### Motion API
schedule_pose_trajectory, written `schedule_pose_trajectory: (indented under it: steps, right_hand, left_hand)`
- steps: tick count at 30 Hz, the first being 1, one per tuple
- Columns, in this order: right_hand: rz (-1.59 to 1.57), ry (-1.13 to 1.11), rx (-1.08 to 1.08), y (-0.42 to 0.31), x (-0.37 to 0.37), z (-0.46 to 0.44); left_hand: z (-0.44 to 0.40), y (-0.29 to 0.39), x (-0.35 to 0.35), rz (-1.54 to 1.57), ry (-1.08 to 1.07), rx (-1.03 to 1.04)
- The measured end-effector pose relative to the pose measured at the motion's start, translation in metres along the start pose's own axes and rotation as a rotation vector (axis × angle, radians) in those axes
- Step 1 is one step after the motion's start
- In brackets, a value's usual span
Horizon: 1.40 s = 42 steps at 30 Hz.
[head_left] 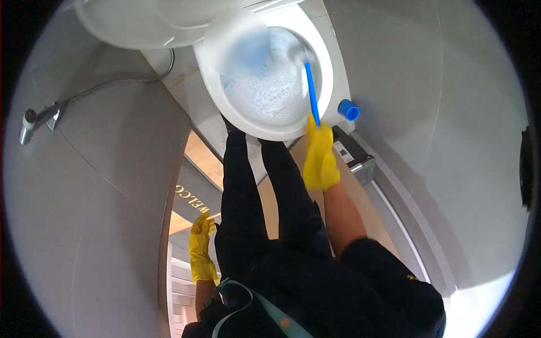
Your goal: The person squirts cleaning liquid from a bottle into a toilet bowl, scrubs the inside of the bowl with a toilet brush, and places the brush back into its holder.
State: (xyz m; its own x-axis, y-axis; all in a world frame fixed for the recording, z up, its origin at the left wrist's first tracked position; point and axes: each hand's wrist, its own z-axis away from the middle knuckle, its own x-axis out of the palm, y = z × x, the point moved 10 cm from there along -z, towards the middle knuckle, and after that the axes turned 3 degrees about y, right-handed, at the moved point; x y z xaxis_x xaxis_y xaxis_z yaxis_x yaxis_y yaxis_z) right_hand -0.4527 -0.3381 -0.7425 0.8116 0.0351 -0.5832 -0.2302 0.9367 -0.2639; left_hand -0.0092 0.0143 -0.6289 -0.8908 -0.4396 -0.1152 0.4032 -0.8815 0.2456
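Observation:
My right hand (321, 155), in a yellow rubber glove, is closed round the handle of a blue toilet brush (311, 93). The brush head is inside the toilet bowl (270, 130), near its right inner wall, and looks blurred. White and bluish foam (273, 90) covers the bowl's inside. My left hand (201, 242), also in a yellow glove, hangs beside my left leg, away from the toilet, with its fingers loosely bent and nothing visible in it. A pale round smudge hides the bowl's upper left.
The raised toilet lid (141, 22) is at the top left. A blue cup-shaped holder (349, 110) stands right of the bowl. A hose sprayer (39, 121) hangs on the left wall. A dark box (352, 152) and a WELCOME mat (194, 188) lie on either side of my legs.

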Motion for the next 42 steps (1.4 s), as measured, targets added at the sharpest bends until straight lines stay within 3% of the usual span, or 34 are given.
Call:
schedule_pose_trajectory:
  steps: [1,2,5,7,8,10,11,12,14,16,18,20,22,24,26,27,31,32,34,35,36,39,42]
  right_hand:
    - [-0.243,-0.097,-0.151,-0.059,0.027,-0.009]
    - [-0.041,-0.128,-0.446,-0.120,0.044,0.003]
    - [-0.040,-0.130,-0.423,-0.090,0.035,-0.010]
    - [-0.143,0.016,0.052,-0.007,-0.016,-0.002]
    - [-0.167,0.013,0.053,-0.013,-0.010,-0.009]
    - [0.006,0.051,-0.209,-0.046,0.002,-0.029]
    - [-0.148,-0.131,-0.052,-0.059,0.038,-0.031]
    - [-0.080,-0.160,-0.263,-0.093,0.062,-0.020]
    - [-0.101,-0.220,-0.200,-0.096,0.067,0.011]
    - [-0.496,-0.266,0.328,-0.049,0.058,0.048]
    - [-0.542,-0.286,0.367,-0.029,0.055,0.043]
    - [-0.848,-0.498,0.165,-0.047,0.107,0.027]
    - [-0.695,-0.368,-0.139,-0.136,0.122,0.097]
    - [0.454,0.643,-1.222,-0.158,0.134,0.190]
    - [0.557,0.345,-0.907,-0.099,0.180,0.211]
    - [0.555,0.347,-0.883,-0.098,0.180,0.208]
    - [0.601,0.618,-1.202,-0.138,0.139,0.200]
    - [0.591,0.613,-1.193,-0.148,0.144,0.186]
    - [0.390,0.270,-1.043,-0.165,0.166,0.139]
    - [0.899,0.753,-1.068,-0.150,0.171,0.180]
    - [0.898,0.762,-1.067,-0.135,0.185,0.198]
    - [0.459,0.497,-0.742,-0.081,0.203,0.204]
    - [0.469,0.039,-0.878,-0.179,0.171,0.126]
  left_hand:
    - [-0.002,0.002,-0.003,-0.049,0.003,0.019]
    - [-0.002,0.007,-0.007,-0.103,0.006,0.033]
    - [0.003,0.028,-0.007,-0.169,0.041,0.008]
    - [0.005,0.028,-0.006,-0.163,0.038,-0.041]
    - [0.005,0.031,-0.001,-0.178,-0.006,0.004]
    - [0.012,0.028,0.005,-0.233,-0.004,0.028]
    - [0.012,0.030,0.004,-0.209,-0.002,0.053]
    - [0.016,0.032,0.002,-0.231,0.000,0.047]
    - [0.017,0.031,-0.003,-0.257,0.029,-0.048]
    - [0.032,0.044,0.003,-0.307,0.064,-0.046]
    - [0.048,0.063,0.022,-0.321,0.090,0.033]
    - [0.064,0.080,0.029,-0.367,0.094,0.072]
    - [0.062,0.080,0.024,-0.419,0.098,0.025]
    - [0.057,0.068,0.014,-0.449,0.103,0.012]
    - [0.042,0.067,0.004,-0.427,0.059,0.025]
    - [0.041,0.075,0.010,-0.435,0.050,-0.017]
    - [0.041,0.107,0.034,-0.536,0.025,-0.005]
    - [0.043,0.112,0.036,-0.547,0.032,-0.006]
    - [0.044,0.127,0.039,-0.579,0.038,0.045]
    - [0.032,0.120,0.021,-0.571,0.017,0.056]
    - [0.025,0.120,0.014,-0.572,0.011,0.062]
    - [0.024,0.121,0.007,-0.551,-0.013,0.065]
    - [0.028,0.135,0.013,-0.546,-0.022,0.103]
